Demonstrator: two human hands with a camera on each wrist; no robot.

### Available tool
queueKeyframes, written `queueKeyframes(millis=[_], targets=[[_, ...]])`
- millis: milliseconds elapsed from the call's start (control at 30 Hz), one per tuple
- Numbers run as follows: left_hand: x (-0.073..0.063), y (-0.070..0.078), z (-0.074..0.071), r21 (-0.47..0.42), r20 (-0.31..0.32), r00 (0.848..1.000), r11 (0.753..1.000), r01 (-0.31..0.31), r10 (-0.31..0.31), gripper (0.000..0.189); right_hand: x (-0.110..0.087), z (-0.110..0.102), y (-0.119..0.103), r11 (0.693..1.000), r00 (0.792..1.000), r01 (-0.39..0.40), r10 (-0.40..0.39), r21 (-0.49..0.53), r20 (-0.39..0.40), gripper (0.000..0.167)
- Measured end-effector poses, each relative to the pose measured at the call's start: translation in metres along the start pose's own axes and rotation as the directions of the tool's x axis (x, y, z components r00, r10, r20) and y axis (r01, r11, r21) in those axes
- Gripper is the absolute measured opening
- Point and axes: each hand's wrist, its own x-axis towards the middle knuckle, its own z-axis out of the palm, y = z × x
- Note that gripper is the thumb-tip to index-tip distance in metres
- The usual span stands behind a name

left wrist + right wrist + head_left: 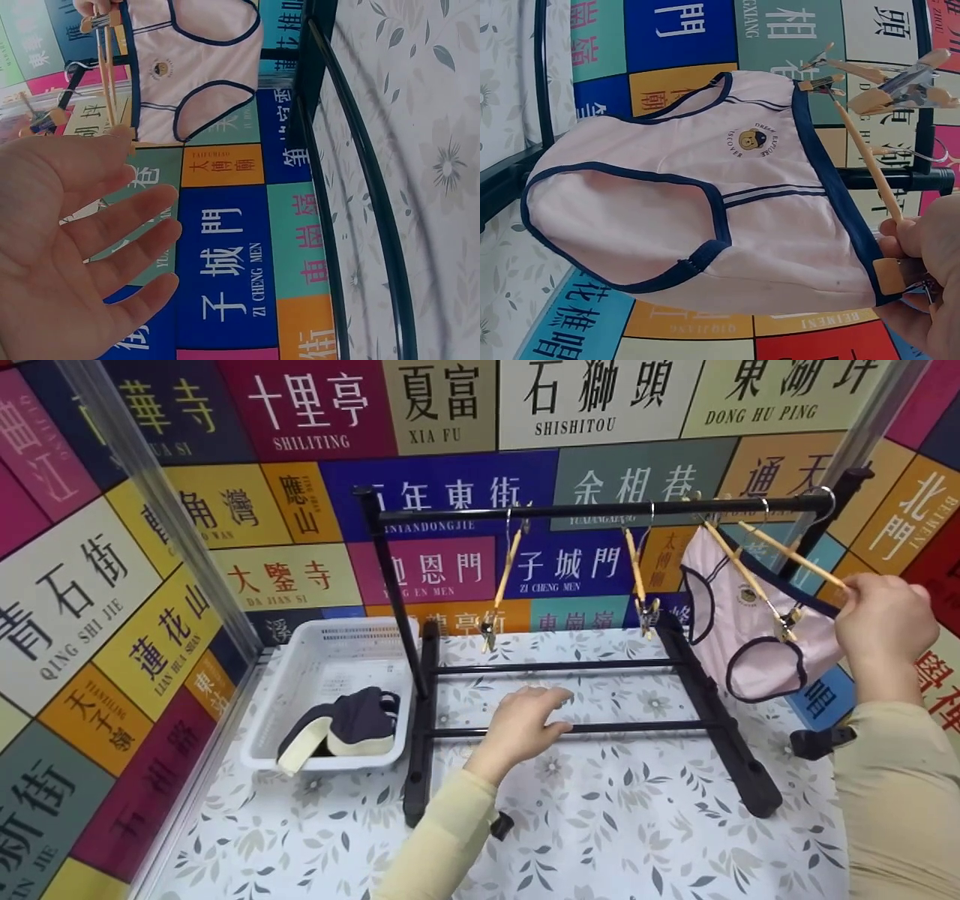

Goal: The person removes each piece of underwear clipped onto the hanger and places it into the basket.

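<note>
A pair of pale pink underpants (652, 150) with navy trim hangs from a wooden clip hanger (870, 161) on the black rack (600, 510). Clips grip the waistband near both ends. My right hand (889, 630) pinches the near end of this hanger, beside the clip and the waistband corner. Low in front of the rack, my left hand (521, 727) holds nothing, its fingers apart in the left wrist view. Another wooden hanger (739, 559) hangs just left of the held one, in front of the underpants.
Two more clip hangers, a left one (501, 577) and a middle one (636, 574), hang along the bar. Left of the rack stands a white plastic basket (300, 660) holding dark navy and cream fabric (360, 724). A leaf-patterned cloth (600, 825) covers the table.
</note>
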Motion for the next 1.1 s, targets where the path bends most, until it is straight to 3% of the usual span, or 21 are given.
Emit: queueKeyframes(millis=[533, 800, 1100], targets=[[0.007, 0.007, 0.036, -0.002, 0.017, 1.000, 1.000, 0.006, -0.006, 0.039, -0.027, 0.000, 0.016, 0.994, 0.992, -0.044, 0.055, 0.100, -0.111, 0.038], [0.002, 0.005, 0.049, -0.029, 0.043, 0.998, 0.999, 0.036, -0.035, 0.037, -0.046, 0.021, 0.036, 0.992, 0.993, -0.078, 0.086, 0.097, -0.077, 0.036], [-0.005, -0.004, 0.061, -0.057, 0.003, 0.998, 0.996, 0.068, -0.068, 0.035, -0.062, 0.051, 0.052, 0.987, 0.997, -0.075, 0.078, 0.146, -0.016, 0.034]])
